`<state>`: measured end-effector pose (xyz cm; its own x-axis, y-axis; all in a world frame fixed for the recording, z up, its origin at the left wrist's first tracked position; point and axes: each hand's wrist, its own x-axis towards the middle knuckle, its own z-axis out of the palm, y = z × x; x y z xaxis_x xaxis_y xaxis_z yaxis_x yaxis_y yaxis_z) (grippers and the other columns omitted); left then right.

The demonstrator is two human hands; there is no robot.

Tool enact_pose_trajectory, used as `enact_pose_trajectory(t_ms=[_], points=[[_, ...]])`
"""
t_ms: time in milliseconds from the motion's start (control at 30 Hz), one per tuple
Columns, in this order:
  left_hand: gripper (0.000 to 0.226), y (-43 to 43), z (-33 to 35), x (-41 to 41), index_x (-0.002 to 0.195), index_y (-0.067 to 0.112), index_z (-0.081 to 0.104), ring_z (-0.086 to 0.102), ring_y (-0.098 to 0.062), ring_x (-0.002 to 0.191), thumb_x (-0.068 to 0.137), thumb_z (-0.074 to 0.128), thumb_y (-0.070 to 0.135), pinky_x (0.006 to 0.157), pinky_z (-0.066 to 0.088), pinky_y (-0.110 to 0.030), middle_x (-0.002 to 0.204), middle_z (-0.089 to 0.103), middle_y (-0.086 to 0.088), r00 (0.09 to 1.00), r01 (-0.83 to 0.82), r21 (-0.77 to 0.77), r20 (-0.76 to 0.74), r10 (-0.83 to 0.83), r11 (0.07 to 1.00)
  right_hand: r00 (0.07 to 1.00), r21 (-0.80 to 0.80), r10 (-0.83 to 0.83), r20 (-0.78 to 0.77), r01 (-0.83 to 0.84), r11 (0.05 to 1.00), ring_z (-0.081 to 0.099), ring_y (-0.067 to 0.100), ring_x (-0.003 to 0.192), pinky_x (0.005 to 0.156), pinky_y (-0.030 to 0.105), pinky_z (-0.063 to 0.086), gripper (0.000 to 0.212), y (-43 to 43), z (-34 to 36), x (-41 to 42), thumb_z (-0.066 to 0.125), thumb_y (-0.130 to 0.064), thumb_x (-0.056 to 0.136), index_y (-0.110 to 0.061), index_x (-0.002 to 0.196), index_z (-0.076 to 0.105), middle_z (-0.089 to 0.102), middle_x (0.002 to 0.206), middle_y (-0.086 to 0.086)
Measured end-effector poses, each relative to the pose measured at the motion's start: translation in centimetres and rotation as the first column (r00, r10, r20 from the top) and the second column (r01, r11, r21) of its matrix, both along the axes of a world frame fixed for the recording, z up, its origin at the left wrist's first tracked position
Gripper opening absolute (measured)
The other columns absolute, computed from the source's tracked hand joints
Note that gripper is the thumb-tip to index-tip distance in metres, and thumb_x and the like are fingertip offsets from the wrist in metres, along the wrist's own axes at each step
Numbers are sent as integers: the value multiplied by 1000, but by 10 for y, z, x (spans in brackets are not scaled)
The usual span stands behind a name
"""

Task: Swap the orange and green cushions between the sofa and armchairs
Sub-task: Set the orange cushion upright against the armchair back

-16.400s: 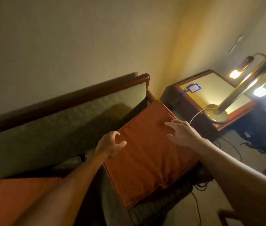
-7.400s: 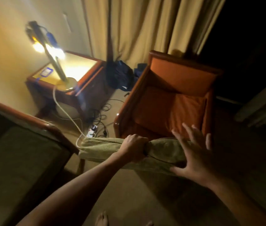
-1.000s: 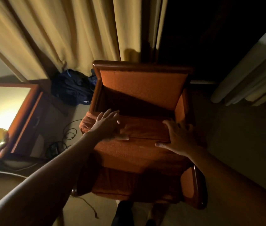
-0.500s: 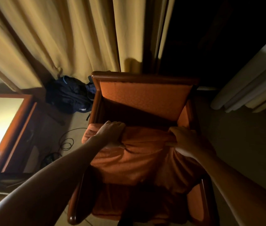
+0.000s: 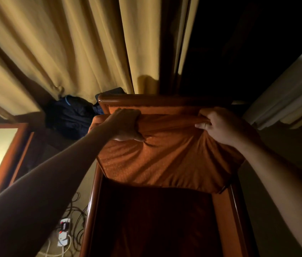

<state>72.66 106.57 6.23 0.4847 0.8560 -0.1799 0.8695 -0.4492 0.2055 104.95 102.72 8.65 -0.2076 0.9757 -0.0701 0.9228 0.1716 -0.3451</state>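
Note:
An orange cushion hangs lifted above the wooden armchair, its fabric creased and sagging. My left hand grips the cushion's top left edge, fingers closed into the cloth. My right hand pinches the top right edge. The cushion covers the chair's backrest; only the wooden top rail shows above it. Below the cushion the dark bare seat base is exposed. No green cushion is in view.
Yellow curtains hang behind the chair. A dark bag lies on the floor at its back left. A wooden side table stands at the left. A power strip with cables lies on the floor beside the chair.
Both hands have closed on the orange seat cushion's back edge and raised it up off the armchair seat, uncovering the dark base beneath. The view has tilted closer over the chair.

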Motion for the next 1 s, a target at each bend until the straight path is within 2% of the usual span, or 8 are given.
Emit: enact_pose_trajectory(t_ms=[267, 367, 433, 500, 600, 700, 833, 1000], points=[[87, 35, 19, 0, 131, 17, 51, 55, -30, 118, 63, 79, 64, 105, 36, -44, 125, 62, -7, 995, -27, 164, 94, 12, 986, 997, 303, 40, -71, -17, 953, 62, 28, 89, 84, 52, 50, 15, 42, -9, 1, 61, -33, 94, -18, 94, 62, 63, 90, -1], [98, 34, -22, 3, 142, 21, 39, 48, -32, 127, 64, 74, 69, 108, 34, -52, 139, 51, -9, 998, -62, 148, 41, 57, 987, 997, 153, 11, 82, -24, 988, 50, 36, 125, 105, 63, 34, 55, 42, -52, 7, 52, -59, 88, -21, 127, 54, 56, 131, 9], [113, 23, -60, 5, 150, 19, 25, 40, -34, 133, 62, 75, 71, 110, 33, -54, 150, 37, -11, 990, -25, -2, -136, 25, 1000, 954, -169, 73, 292, -23, 985, 13, 39, 148, 113, 69, 6, 97, 27, -90, 16, 56, -79, 68, -32, 148, 27, 18, 161, 9], [121, 15, -88, 8, 150, 18, 20, 37, -32, 135, 58, 74, 75, 114, 28, -51, 152, 34, -11, 970, -19, -34, -244, 11, 999, 911, -261, 101, 399, 7, 965, -3, 43, 148, 111, 74, 2, 118, 13, -122, 22, 74, -74, 58, -36, 150, 10, 2, 164, 10], [106, 33, -92, 12, 141, 19, 31, 44, -27, 130, 60, 77, 70, 111, 30, -46, 142, 46, -6, 978, -44, 46, -200, 52, 998, 916, -104, -36, 400, 84, 991, 31, 41, 136, 103, 74, 27, 110, 27, -130, 15, 91, -47, 56, -27, 142, 26, 42, 146, 13], [84, 52, -79, 9, 127, 17, 44, 53, -27, 121, 65, 79, 63, 104, 34, -43, 130, 57, -5, 992, -2, 83, -127, 13, 997, 948, 23, -76, 308, 72, 997, 45, 39, 117, 92, 71, 38, 89, 50, -127, 15, 95, -22, 54, -20, 124, 40, 60, 122, 13], [66, 81, -47, 3, 112, 16, 55, 61, -28, 105, 68, 78, 59, 100, 40, -45, 111, 66, -6, 998, -22, 245, 57, 8, 969, 962, 254, -141, 234, 79, 964, 45, 41, 116, 89, 68, 43, 72, 79, -93, 16, 87, -8, 60, -16, 116, 42, 60, 119, 13], [109, 116, -44, -1, 145, 19, 38, 50, -31, 125, 58, 77, 70, 108, 36, -51, 138, 54, -9, 998, -68, 203, 6, 68, 977, 977, 228, -121, 174, 79, 970, 32, 40, 137, 102, 75, 29, 104, 109, -92, 22, 90, -23, 63, -25, 146, 28, 40, 148, 11]])
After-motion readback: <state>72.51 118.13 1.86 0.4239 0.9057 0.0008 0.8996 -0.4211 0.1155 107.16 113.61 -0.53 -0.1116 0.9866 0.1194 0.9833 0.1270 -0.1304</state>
